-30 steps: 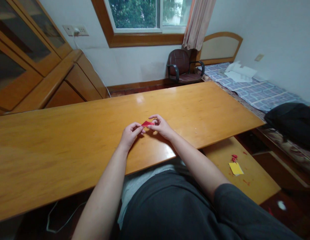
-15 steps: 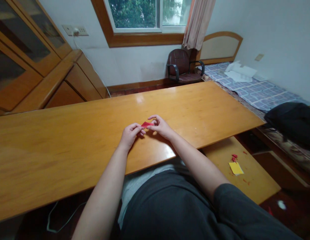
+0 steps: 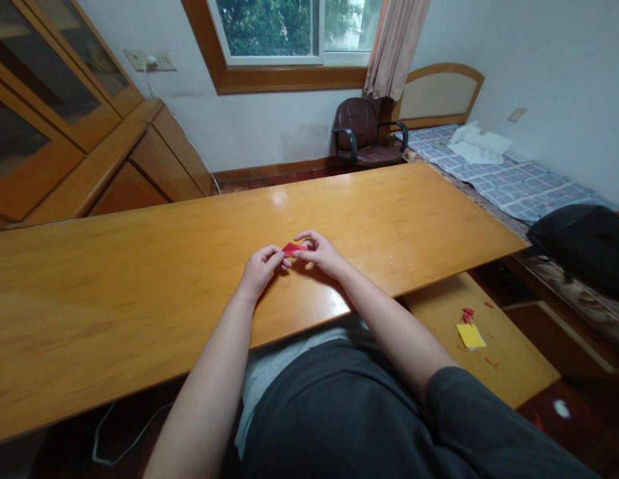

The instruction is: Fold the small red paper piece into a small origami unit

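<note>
A small folded piece of red paper (image 3: 293, 248) is held just above the wooden table (image 3: 189, 266), between my two hands. My left hand (image 3: 262, 268) pinches its left end between thumb and fingers. At its right end, my right hand (image 3: 320, 254) grips the paper with the thumb, while the index finger arches above it. Part of the paper is covered by my fingertips.
Right of the table, a lower wooden surface (image 3: 439, 313) bears a yellow paper square (image 3: 471, 336), small red pieces (image 3: 467, 314) and scraps. Beyond stand a brown armchair (image 3: 356, 126) and a bed (image 3: 518, 176) with a black bag (image 3: 583, 246). Cabinets (image 3: 154, 159) stand at the left.
</note>
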